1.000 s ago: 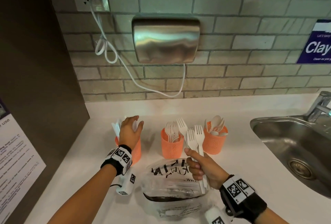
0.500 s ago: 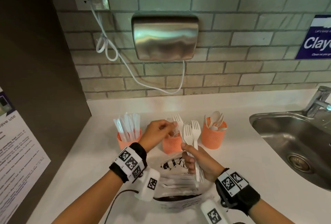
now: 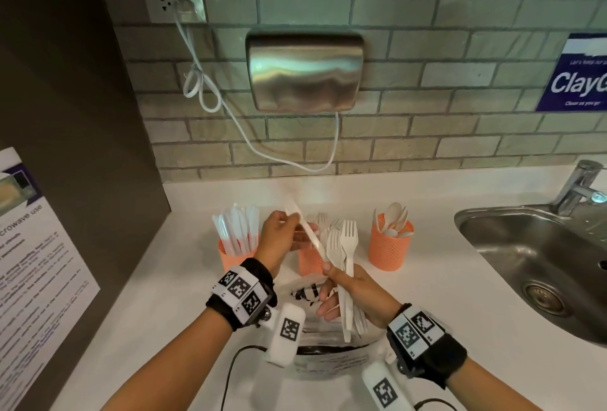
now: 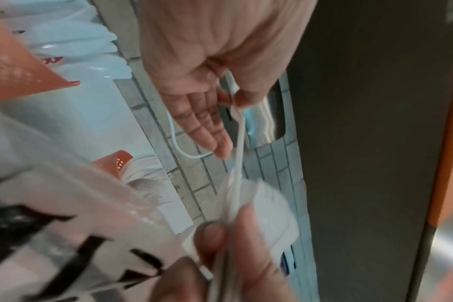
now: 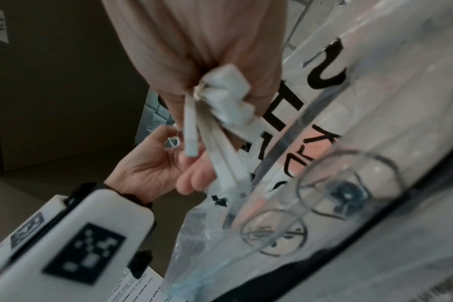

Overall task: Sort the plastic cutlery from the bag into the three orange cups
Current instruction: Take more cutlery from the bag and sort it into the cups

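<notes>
A bunch of white plastic forks (image 3: 345, 266) is gripped in the right hand (image 3: 358, 295), prongs up. One white plastic piece (image 3: 307, 230) is pinched at its top by the left hand (image 3: 279, 239); its low end is touching the bunch. A clear plastic bag with black letters (image 3: 328, 345) lies under both hands. Three orange mesh cups (image 3: 389, 248) stand just behind the hands on a white counter (image 3: 460, 328).

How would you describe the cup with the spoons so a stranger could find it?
Start at the steel sink on the right of the white counter. The spoon cup is the orange perforated cup nearest it, rightmost of three. Only it holds rounded spoon bowls.
</notes>
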`<control>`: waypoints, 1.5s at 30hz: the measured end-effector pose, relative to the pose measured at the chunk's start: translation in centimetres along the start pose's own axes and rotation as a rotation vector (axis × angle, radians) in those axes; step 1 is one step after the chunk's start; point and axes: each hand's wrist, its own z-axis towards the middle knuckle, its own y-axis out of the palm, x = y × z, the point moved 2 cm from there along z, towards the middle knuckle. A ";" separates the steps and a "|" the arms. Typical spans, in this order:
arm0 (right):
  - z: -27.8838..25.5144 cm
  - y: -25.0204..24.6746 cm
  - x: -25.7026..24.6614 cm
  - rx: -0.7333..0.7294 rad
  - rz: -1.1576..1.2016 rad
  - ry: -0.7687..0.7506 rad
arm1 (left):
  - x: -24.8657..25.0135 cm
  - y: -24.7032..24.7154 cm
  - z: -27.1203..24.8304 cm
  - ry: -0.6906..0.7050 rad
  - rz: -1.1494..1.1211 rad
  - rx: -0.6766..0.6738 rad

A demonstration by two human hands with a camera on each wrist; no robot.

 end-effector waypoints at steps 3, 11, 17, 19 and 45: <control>0.0 -0.3 0.3 0.037 0.005 -0.004 | 0.8 -1.1 0.3 0.031 -0.239 0.118; 0.3 -0.2 0.3 0.161 -0.072 -0.082 | -1.0 -0.8 -1.4 0.033 0.129 0.076; 0.4 0.3 0.5 0.179 -0.020 -0.098 | -3.0 1.4 -4.1 0.116 0.261 -0.089; 0.5 0.3 0.6 0.179 -0.016 -0.105 | -3.3 1.6 -4.2 0.121 0.240 -0.077; 1.2 0.4 1.5 0.296 -0.314 -0.173 | -3.3 -0.5 -1.9 0.088 0.018 0.174</control>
